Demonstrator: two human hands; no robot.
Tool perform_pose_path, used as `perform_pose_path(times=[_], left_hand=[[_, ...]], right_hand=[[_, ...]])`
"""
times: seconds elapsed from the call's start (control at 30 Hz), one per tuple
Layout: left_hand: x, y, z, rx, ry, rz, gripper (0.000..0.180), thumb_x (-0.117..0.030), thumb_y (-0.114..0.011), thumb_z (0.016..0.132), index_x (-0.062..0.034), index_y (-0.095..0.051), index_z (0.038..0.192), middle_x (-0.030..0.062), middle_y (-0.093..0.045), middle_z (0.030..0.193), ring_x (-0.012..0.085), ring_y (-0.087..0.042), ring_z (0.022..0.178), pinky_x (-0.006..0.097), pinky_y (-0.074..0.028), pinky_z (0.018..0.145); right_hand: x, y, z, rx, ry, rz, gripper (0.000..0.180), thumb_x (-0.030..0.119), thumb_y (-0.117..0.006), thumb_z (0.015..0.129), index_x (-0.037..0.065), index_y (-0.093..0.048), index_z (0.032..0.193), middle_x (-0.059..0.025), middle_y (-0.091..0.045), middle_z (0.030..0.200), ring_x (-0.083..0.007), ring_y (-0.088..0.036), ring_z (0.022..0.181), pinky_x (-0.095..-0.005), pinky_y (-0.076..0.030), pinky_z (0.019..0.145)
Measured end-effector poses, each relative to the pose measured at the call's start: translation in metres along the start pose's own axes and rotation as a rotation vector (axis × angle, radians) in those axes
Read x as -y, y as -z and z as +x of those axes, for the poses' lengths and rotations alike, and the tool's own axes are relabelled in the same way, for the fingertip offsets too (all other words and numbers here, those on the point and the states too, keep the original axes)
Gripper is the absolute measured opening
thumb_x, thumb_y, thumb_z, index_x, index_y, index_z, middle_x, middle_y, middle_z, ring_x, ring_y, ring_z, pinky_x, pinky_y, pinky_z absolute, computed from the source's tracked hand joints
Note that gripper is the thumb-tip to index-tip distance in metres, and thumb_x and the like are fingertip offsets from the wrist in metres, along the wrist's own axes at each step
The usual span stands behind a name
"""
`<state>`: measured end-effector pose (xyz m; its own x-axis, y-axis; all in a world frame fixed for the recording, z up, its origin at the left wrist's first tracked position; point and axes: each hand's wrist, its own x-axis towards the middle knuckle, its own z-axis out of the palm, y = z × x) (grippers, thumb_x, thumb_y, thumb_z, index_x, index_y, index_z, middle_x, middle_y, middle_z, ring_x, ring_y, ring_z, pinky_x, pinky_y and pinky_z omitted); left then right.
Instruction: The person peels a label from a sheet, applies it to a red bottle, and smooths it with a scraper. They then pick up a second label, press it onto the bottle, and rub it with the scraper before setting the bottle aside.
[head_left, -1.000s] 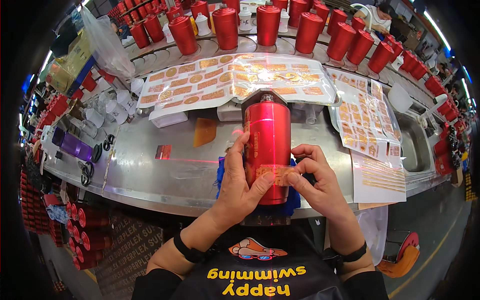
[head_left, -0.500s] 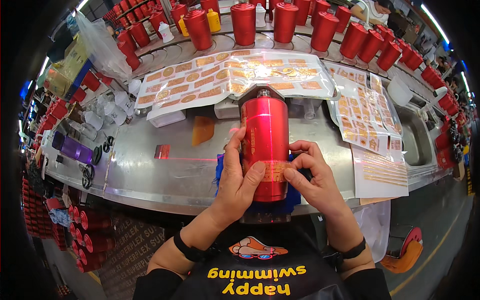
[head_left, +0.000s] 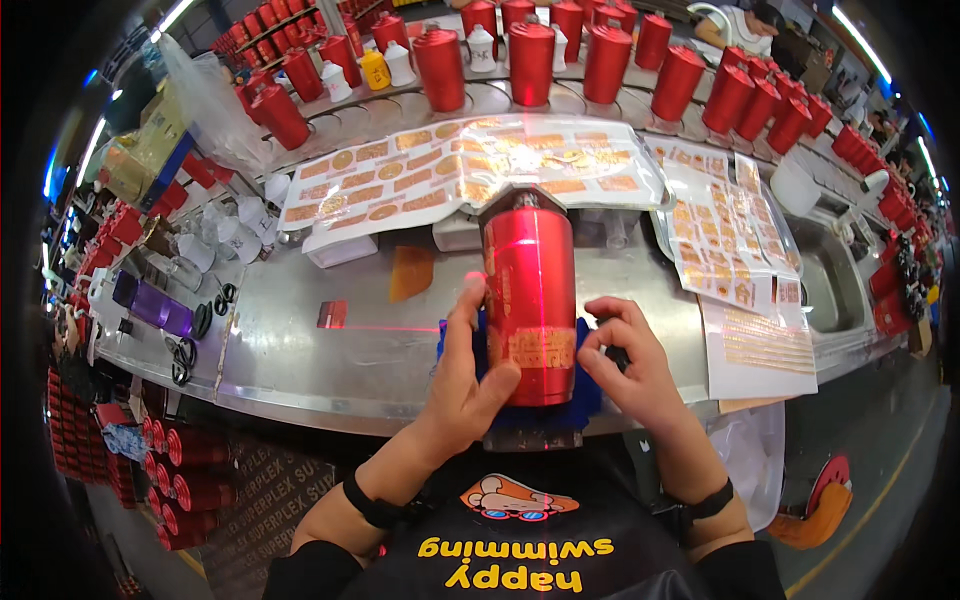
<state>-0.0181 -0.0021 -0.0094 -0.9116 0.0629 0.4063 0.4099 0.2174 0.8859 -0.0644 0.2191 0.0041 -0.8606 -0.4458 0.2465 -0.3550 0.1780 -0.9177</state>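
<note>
A glossy red bottle (head_left: pixel 531 270) with a dark stopper lies tilted on a blue cloth (head_left: pixel 580 405) in front of me, its neck pointing away. A gold patterned label (head_left: pixel 543 347) wraps the lower part of its front, and gold marks run down its left side. My left hand (head_left: pixel 462 375) grips the bottle's left side, thumb against the front below the label's edge. To the right of the bottle my right hand (head_left: pixel 632 362) is just off the surface, its fingers loosely curled with a gap to the thumb. A red laser line falls across the bottle.
Sheets of gold stickers (head_left: pixel 400 180) lie behind the bottle, with more sheets (head_left: pixel 715 220) at right beside a sink (head_left: pixel 835 275). Red bottles (head_left: pixel 530 60) stand along a curved conveyor. Scissors (head_left: pixel 182 358) and a purple bottle (head_left: pixel 155 305) lie at left.
My right hand has come off the label and moved slightly right. My left thumb has slid down off the label. Bottles on the conveyor have shifted to the right.
</note>
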Motion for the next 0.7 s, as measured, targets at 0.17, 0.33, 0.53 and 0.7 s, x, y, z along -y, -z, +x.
perform_pose_path(times=[0.17,0.33,0.53,0.7], left_hand=[[0.008,0.032,-0.037,0.138,-0.008,0.299,0.085,-0.053,-0.054,0.090,0.0057,-0.023,0.144,0.0264,-0.036,0.143,0.0417,-0.037,0.131,0.044,-0.027,0.111],[-0.003,0.055,-0.054,0.067,-0.082,0.407,0.070,-0.036,-0.061,0.091,0.0022,-0.031,0.142,0.0213,-0.045,0.138,0.0375,-0.049,0.119,0.041,-0.039,0.102],[0.012,0.076,-0.069,0.009,0.075,0.224,0.047,-0.021,-0.063,0.091,-0.0043,-0.048,0.132,0.0152,-0.063,0.114,0.0264,-0.065,0.090,0.035,-0.051,0.081],[0.015,0.087,-0.060,0.132,0.325,-0.279,0.037,-0.020,-0.059,0.094,-0.0049,-0.051,0.128,0.0090,-0.066,0.113,0.0161,-0.065,0.085,0.029,-0.051,0.078]], right_hand=[[-0.033,0.013,-0.029,-0.181,0.279,-0.596,0.018,-0.002,-0.060,0.075,0.003,-0.062,0.093,-0.0196,-0.052,0.120,-0.0394,-0.047,0.115,-0.0454,-0.038,0.098],[-0.041,0.014,-0.055,-0.134,0.241,-0.840,0.019,-0.002,-0.055,0.076,0.002,-0.061,0.093,-0.0218,-0.051,0.123,-0.0437,-0.044,0.118,-0.0513,-0.034,0.102],[-0.032,0.009,-0.056,-0.064,0.295,-1.015,0.025,0.008,-0.054,0.088,0.003,-0.062,0.112,-0.0240,-0.051,0.123,-0.0399,-0.049,0.111,-0.0456,-0.043,0.093],[-0.042,0.015,-0.060,-0.069,0.149,-1.003,0.024,0.010,-0.058,0.087,0.002,-0.062,0.109,-0.0243,-0.049,0.124,-0.0403,-0.048,0.111,-0.0465,-0.042,0.093]])
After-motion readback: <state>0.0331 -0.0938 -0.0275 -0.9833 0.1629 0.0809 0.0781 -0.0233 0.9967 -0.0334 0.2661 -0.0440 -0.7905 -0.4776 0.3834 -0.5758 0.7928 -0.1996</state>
